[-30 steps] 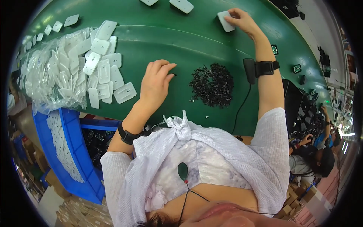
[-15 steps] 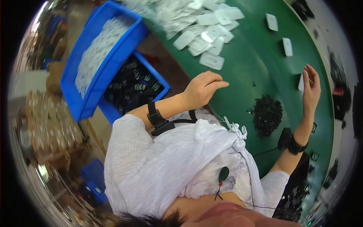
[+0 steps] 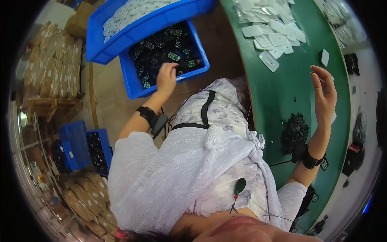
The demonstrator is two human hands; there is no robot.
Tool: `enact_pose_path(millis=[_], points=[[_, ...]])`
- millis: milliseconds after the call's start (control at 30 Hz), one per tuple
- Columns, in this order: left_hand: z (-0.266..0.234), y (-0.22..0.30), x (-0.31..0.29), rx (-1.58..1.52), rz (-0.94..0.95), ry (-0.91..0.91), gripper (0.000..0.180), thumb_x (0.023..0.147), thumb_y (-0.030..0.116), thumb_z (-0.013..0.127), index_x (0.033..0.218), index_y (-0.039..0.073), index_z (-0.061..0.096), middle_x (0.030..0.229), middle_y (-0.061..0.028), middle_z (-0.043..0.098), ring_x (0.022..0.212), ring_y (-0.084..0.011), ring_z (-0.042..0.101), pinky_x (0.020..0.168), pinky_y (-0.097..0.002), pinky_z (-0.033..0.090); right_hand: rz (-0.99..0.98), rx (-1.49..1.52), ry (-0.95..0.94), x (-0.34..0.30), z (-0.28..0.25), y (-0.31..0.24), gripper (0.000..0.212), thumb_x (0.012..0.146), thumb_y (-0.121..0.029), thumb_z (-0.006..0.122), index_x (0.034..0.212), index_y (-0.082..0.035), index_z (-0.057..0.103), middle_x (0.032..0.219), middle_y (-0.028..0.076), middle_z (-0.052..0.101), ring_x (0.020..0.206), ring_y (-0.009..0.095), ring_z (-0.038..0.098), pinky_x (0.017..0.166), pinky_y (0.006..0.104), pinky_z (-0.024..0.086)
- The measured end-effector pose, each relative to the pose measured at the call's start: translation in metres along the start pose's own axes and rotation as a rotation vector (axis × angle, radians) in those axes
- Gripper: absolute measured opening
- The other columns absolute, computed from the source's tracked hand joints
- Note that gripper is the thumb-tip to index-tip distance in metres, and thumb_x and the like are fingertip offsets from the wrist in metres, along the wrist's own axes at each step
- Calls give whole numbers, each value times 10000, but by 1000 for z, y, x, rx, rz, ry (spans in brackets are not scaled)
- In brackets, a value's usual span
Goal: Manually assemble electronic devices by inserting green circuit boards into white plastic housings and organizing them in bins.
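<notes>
My left hand (image 3: 166,80) hangs at the near edge of a blue bin (image 3: 135,90) with its fingers partly bent and a gap between finger and thumb; I see nothing in it. Inside that bin lie many small dark circuit boards (image 3: 174,56), some with green faces. On the right, my right hand (image 3: 325,90) is raised over the green table (image 3: 278,88), thumb and fingers apart, holding nothing visible. A white plastic piece (image 3: 333,117) shows partly behind its wrist. Close by is a pile of small black parts (image 3: 295,133).
White flat covers (image 3: 278,39) are heaped at the table's far end, and a single one (image 3: 325,57) lies near its right edge. A second blue bin (image 3: 94,46) with white pieces overlaps the first. Wrapped stacks (image 3: 52,64) and more blue bins (image 3: 74,147) stand left.
My left hand has gone left from beside the table to the bin of circuit boards. The view has turned left. My right hand remains raised over the table.
</notes>
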State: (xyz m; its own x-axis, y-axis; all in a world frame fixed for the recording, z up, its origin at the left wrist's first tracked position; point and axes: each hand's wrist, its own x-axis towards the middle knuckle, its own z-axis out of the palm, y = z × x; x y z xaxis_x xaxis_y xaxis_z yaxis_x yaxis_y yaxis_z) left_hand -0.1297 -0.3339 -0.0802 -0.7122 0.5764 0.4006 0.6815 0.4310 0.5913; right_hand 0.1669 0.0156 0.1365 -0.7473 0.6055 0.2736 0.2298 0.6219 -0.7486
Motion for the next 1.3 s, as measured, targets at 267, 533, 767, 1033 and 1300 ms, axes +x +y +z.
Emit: enact_pose_path(millis=[267, 533, 767, 1033, 1300], points=[[-24, -160, -4, 492, -844, -186, 637, 873, 479, 603, 1190, -67, 520, 1212, -294, 531, 1128, -448, 516, 966, -470, 435, -155, 175, -334, 60, 141, -87, 217, 938, -141, 592, 1115, -25, 639, 1055, 36, 663, 959, 102, 597, 850, 246, 455], [-7, -240, -25, 318, -1325, -468, 1033, 792, 620, 626, 1416, -104, 234, 1467, -283, 304, 1351, -435, 312, 1115, -462, 276, 183, 120, -741, 76, 383, -13, 508, 897, -325, 656, 1253, 14, 528, 1148, 225, 626, 1050, 300, 624, 890, 357, 495], [-7, -217, -55, 211, -1380, -410, 1102, 719, 676, 667, 1450, -13, 214, 1439, -273, 343, 1322, -444, 342, 1092, -505, 296, -48, -364, -783, 51, 467, 31, 675, 849, -433, 654, 1268, 60, 461, 1248, 288, 511, 1100, 433, 533, 935, 457, 456], [-20, -191, -28, -504, -1746, -331, 1099, 685, 660, 732, 1436, 13, 257, 1377, -220, 404, 1202, -380, 491, 896, -453, 510, 110, -418, -1003, 76, 490, 27, 916, 756, -653, 642, 1304, 46, 418, 1231, 291, 525, 1149, 416, 526, 946, 445, 454], [-7, -157, 3, -1163, -1685, -332, 894, 815, 703, 527, 1398, 42, 383, 1374, -154, 465, 1303, -329, 419, 1029, -579, 362, 302, -178, -1104, 85, 498, 38, 1037, 684, -742, 646, 1461, -137, 321, 1333, 346, 427, 1245, 446, 455, 1038, 430, 388]])
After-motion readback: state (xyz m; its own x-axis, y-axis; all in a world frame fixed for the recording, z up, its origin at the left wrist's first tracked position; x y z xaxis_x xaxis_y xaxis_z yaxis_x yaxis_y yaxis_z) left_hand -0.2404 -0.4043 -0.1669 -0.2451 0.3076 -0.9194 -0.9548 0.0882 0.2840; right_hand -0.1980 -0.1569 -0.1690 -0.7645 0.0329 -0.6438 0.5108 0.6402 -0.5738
